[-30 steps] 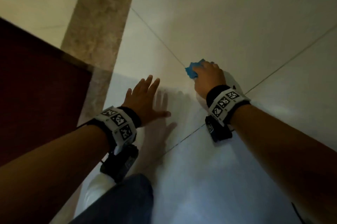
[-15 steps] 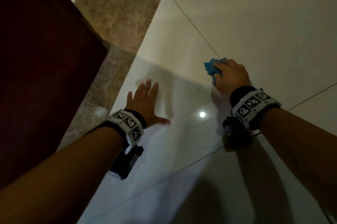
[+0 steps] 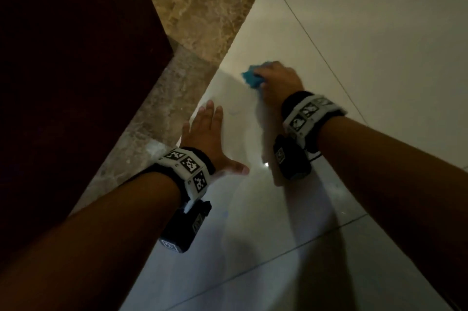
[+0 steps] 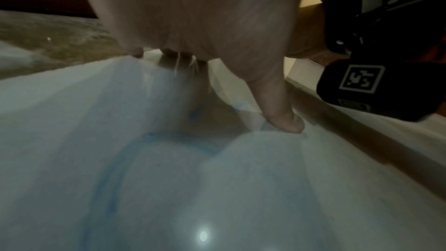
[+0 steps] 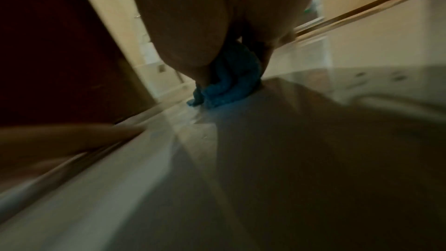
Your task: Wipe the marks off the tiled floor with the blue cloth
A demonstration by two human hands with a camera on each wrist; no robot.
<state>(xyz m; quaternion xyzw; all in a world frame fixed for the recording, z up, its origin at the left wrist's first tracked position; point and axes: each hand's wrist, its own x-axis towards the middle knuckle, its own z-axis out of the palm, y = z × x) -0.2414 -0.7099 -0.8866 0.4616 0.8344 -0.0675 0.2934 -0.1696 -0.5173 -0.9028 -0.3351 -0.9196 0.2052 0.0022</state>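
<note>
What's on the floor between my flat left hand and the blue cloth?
Only glossy tile: in the head view the stretch from the left hand to the blue cloth holds no object, just a faint curved smear.

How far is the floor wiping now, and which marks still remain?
Done: I cannot tell; no wiped patch stands out. In hand: the right hand grips the bunched blue cloth against the tiled floor, near the brown marble strip. Left: blue marks still show on the tile under the left hand, which rests flat with fingers spread. The cloth has not reached them.
</note>
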